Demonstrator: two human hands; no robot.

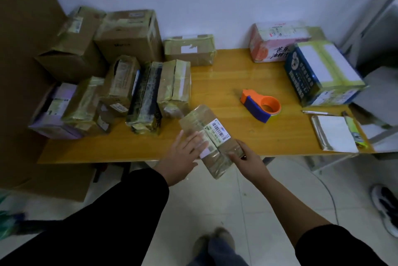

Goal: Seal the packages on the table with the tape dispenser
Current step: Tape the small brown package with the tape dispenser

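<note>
The left hand lies flat, fingers straight, on the brown package in the middle of the frame. The right hand grips its side. The tape dispenser sits farther right.

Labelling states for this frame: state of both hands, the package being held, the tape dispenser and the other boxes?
barcode-labelled package: taped, flat, near end overhanging the table edge
left hand: fingers straight, resting on the package
right hand: grips the package's near right edge
tape dispenser: lying on the table, untouched
blue box: closed, taped, at table's right end
pink carton: closed, at table's back edge
</note>
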